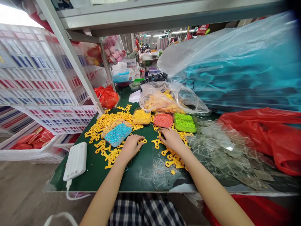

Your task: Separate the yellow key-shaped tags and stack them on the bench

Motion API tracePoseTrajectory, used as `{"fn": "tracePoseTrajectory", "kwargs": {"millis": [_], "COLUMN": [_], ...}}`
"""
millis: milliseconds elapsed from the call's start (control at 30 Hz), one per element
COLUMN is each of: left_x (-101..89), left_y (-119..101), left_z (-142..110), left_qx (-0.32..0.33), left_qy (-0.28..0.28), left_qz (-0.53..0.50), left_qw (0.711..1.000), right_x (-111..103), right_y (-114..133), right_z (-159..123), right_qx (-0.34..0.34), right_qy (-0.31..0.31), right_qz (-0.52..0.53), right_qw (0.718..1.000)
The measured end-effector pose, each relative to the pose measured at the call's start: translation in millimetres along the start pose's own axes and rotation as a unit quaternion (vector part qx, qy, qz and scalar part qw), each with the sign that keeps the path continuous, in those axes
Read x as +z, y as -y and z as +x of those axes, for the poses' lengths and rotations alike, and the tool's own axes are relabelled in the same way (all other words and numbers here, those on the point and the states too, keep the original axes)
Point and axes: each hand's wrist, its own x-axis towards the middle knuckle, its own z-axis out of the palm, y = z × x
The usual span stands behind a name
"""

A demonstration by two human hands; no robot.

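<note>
Both my hands rest on a green table (143, 172) strewn with yellow plastic key-shaped pieces (107, 121). My left hand (131, 145) lies on a few of these pieces, fingers curled, its fingertips touching a yellow ring piece (143, 141). My right hand (171, 138) lies palm down with its fingers bent over yellow pieces just in front of the trays. Four shallow trays of small beads stand in a row: blue (118, 133), yellow (141, 116), red (163, 120) and green (184, 122). What either hand pinches, if anything, is hidden.
A white power bank (76, 160) with a cable lies at the table's left front. A clear bag of yellow pieces (164, 99) sits behind the trays. Clear plastic sheets (223, 150) cover the right side, by red bags (265, 135) and a large blue-filled bag (235, 69). Stacked boxes (35, 72) stand left.
</note>
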Motion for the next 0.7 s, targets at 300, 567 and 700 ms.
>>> {"fn": "tracePoseTrajectory", "kwargs": {"millis": [300, 567, 700], "left_x": [-5.4, -16.3, -14.6], "left_y": [-5, -17, -18], "left_z": [-4, -9, -9], "left_qx": [0.023, 0.001, -0.016], "left_qy": [-0.013, 0.028, 0.039], "left_qz": [-0.001, -0.06, -0.079], "left_qw": [1.0, 0.998, 0.996], "right_x": [0, 7, 11], "right_y": [26, 44, 51], "right_z": [-4, -12, -10], "right_qx": [0.005, -0.018, -0.015], "right_qy": [0.019, 0.038, 0.048], "right_qz": [-0.038, -0.053, -0.07], "right_qw": [0.999, 0.998, 0.996]}}
